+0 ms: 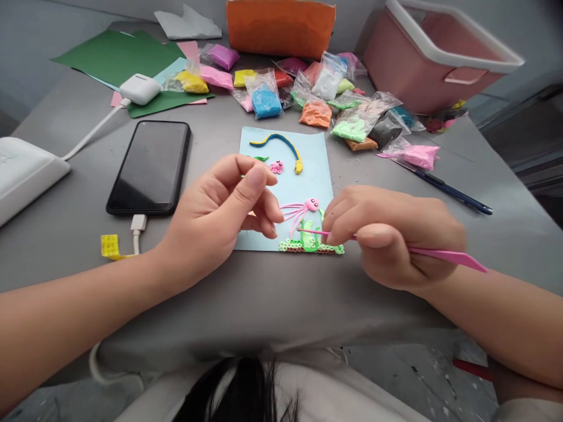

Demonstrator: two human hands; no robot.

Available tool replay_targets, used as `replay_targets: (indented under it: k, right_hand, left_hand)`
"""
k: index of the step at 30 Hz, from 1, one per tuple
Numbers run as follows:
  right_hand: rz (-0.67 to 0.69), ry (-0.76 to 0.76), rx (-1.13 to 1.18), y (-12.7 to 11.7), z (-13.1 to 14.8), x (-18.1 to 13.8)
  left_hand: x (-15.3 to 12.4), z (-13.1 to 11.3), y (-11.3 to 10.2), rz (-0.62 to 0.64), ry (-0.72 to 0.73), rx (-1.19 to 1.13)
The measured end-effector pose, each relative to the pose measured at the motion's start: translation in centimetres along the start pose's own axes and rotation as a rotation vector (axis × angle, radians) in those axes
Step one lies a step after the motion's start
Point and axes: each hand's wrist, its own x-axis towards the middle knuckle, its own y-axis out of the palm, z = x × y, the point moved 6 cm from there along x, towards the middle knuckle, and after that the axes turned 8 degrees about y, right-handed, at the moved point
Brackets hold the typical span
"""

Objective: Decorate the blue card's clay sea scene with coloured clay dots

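- The person's left hand [215,217] hovers over the near left corner of a pale blue paper card [303,152]. Thumb and forefinger are pinched together and the other fingers curled. Whether a scrap of clay sits between them cannot be told.
- The right hand [387,234] is closed around a slim pink plastic modelling tool [448,256]. It is gripped pencil-fashion close to the working end, with the tip at the card's lower edge.
- The tool looks light and stiff, best held near the tip for control.
- The tip sits just beside a pink clay jellyfish [308,206], above a strip of green clay weed and beads [308,246]. The figures look soft, easily dented and likely tacky.
- The card lies flat on the grey table [264,293], thin and bendable. A curved blue-and-yellow clay strip [281,140] runs near its far edge.
- To the left lies a black smartphone [152,167], plugged into a white cable [138,225].
- Beyond the card, small clear plastic bags [264,97] each hold a lump of coloured clay.
- Farthest back stand an orange fabric pouch [279,26] and a pink plastic bin with a white rim [431,58]; the contents of both are hidden.
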Motion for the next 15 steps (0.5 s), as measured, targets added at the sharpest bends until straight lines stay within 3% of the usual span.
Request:
replay_targets:
  k: [6,15]
  right_hand:
    - [0.145,0.061,-0.007,1.4,-0.7,0.1]
    - [0.175,0.045,-0.02,1.8,-0.9,0.1]
  left_hand:
    - [0.1,0.5,0.2,0.035,-0.077,-0.008]
    - [0.0,0.5,0.3,0.058,-0.121,0.024]
